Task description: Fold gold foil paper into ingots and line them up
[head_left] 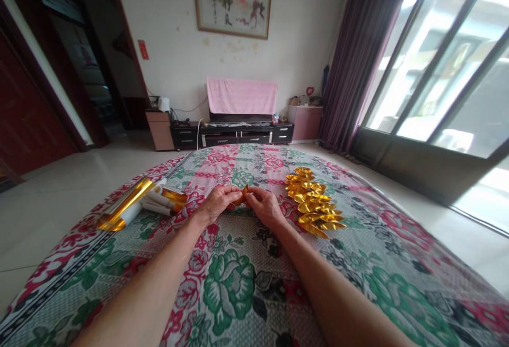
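Observation:
Over the middle of the table, both hands pinch one small piece of folded gold foil paper [240, 198]. My left hand [221, 201] is closed on its left side, thumb and fingers pressed together. From the other side my right hand [265, 205] grips it the same way. The fingers cover much of the piece. To the right lies a row of several folded gold foil ingots [314, 201], overlapping one another. Left of my left hand are loose gold foil sheets [133, 204], curled, with white undersides showing.
A flowered cloth [230, 288] covers the round table. Beyond it, a low black cabinet [238, 133] stands against the wall, with a pink towel [242, 96] draped over something on top. A purple curtain [353, 55] and tall windows are on the right.

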A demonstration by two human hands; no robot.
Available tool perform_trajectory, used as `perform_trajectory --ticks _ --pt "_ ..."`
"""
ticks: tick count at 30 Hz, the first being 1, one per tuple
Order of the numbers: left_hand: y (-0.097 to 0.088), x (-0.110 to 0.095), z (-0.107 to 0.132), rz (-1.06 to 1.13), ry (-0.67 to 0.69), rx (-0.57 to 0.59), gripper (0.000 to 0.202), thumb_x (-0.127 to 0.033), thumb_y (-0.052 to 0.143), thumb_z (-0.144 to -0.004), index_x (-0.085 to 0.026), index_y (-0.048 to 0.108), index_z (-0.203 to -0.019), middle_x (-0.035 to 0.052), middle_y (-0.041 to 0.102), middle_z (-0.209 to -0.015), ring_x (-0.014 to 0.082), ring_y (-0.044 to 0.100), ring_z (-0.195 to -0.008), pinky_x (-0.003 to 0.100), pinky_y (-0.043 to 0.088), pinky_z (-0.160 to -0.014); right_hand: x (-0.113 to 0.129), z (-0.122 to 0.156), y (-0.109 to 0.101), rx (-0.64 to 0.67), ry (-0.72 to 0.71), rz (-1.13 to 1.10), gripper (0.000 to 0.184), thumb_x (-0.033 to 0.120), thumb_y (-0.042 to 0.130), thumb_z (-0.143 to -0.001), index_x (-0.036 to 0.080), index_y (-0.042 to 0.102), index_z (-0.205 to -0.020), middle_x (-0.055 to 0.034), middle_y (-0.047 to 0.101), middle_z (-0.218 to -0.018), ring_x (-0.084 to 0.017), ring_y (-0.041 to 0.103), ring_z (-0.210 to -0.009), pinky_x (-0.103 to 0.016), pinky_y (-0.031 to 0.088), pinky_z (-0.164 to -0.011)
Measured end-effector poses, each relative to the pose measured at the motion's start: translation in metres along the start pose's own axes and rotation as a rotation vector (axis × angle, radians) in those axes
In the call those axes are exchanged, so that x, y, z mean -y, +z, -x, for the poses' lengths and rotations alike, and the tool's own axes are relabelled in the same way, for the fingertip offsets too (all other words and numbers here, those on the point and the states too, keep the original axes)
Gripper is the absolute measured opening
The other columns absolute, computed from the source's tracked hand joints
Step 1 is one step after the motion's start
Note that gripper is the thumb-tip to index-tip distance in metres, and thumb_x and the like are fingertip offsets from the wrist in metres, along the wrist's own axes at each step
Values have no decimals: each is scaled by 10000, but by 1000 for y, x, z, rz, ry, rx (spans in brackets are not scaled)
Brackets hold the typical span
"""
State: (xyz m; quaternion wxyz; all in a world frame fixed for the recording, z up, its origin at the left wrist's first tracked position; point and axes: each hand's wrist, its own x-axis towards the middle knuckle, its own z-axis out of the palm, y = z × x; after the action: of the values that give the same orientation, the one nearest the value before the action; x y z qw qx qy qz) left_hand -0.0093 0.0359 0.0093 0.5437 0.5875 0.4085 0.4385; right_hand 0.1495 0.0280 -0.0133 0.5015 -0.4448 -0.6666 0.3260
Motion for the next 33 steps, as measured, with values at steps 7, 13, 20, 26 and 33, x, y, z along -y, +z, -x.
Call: perform_trajectory --ticks 7,13,20,26,33 --pt "1 -1 1 -26 1 17 320 -339 681 -634 -142 663 -885 21 650 -708 117 568 -620 214 408 -548 2 1 2 -143 33 90 228 379 558 -750 176 590 -849 -2 658 -672 -117 571 -580 -212 438 -558" --pt "3 -3 1 -14 12 14 304 -327 684 -630 -149 645 -874 22 657 -760 127 590 -674 217 426 -570 12 4 0 -97 -14 88 174 303 543 -730 171 609 -822 4 640 -699 -114 563 -612 -215 439 -581" --pt "4 -4 2 -23 -8 -23 293 -321 687 -609 -142 631 -834 19 649 -753 127 587 -661 212 428 -560 8 5 0 -16 -54 16 273 343 605 -705 182 583 -925 -2 645 -800 -102 563 -625 -206 427 -556" --pt "4 -1 1 -35 11 -20 286 -344 661 -626 -165 626 -847 3 652 -751 134 591 -673 216 433 -559 8 5 0 -14 -34 18 249 330 604 -708 182 580 -907 -2 644 -761 -96 547 -588 -198 407 -524" --pt "7 5 -4 -127 95 -68 271 -318 599 -672 -160 626 -891 9 659 -733 134 589 -621 211 425 -519 1 2 3 -61 -21 67 222 309 578 -720 191 571 -907 1 650 -772 -121 587 -640 -221 442 -569"
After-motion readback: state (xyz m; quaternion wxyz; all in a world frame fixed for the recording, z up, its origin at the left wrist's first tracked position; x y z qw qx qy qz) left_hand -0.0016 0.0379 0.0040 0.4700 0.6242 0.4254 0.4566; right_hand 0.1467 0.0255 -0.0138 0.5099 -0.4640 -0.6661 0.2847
